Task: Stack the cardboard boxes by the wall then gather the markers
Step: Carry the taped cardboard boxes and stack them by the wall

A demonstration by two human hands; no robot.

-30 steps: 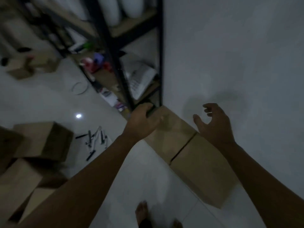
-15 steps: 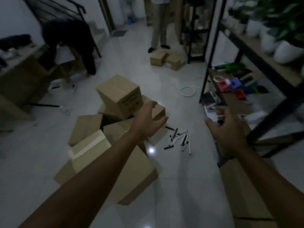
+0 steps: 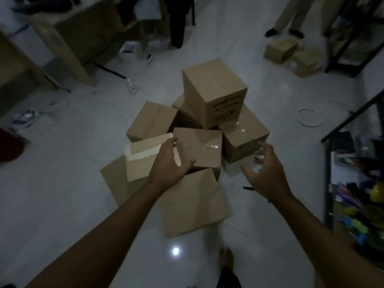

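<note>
Cardboard box: left hand fingers spread at edge; right hand wide, apart.

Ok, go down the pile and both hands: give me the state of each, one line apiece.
left hand: open, fingers spread over the taped box
right hand: open, fingers loosely curled, holding nothing
taped box: closed, clear tape across the top
top box: closed, perched tilted on the pile
white-taped box: closed, tilted
front box: flap raised at its far edge
marker: lying on the floor
</note>
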